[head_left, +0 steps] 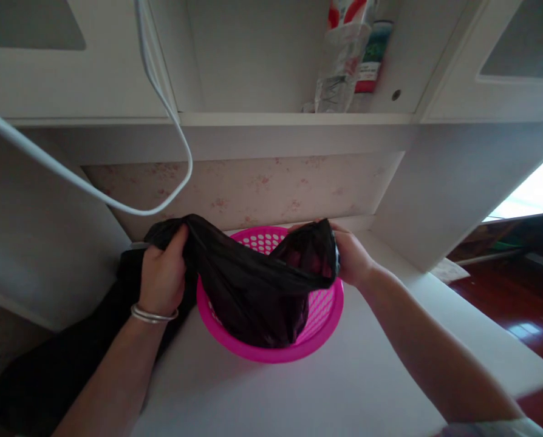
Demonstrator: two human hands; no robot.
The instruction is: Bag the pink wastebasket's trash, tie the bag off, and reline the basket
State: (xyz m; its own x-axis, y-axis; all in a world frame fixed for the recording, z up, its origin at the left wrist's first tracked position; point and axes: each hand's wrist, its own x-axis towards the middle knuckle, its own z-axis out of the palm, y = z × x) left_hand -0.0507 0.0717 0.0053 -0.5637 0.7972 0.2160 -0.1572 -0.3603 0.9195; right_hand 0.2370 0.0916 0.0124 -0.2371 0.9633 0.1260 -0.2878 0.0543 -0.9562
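Note:
A black plastic bag (253,291) stretches between my two hands over a round pink basket (271,355) with perforated walls. On the left, my left hand (163,270) grips the bag's edge, thumb on top, with a silver bangle at the wrist. My right hand (351,255) holds the bag's opposite edge near the basket's right rim; some of its fingers are hidden behind and inside the plastic. The bag's mouth gapes towards the right, and its lower part hangs down into the basket.
The basket stands on a white tabletop (390,358). Dark cloth (71,364) lies at the left. A white cable (116,206) loops in front of the cabinet. On the shelf above are a clear plastic container (338,79) and a green-and-red can (374,57).

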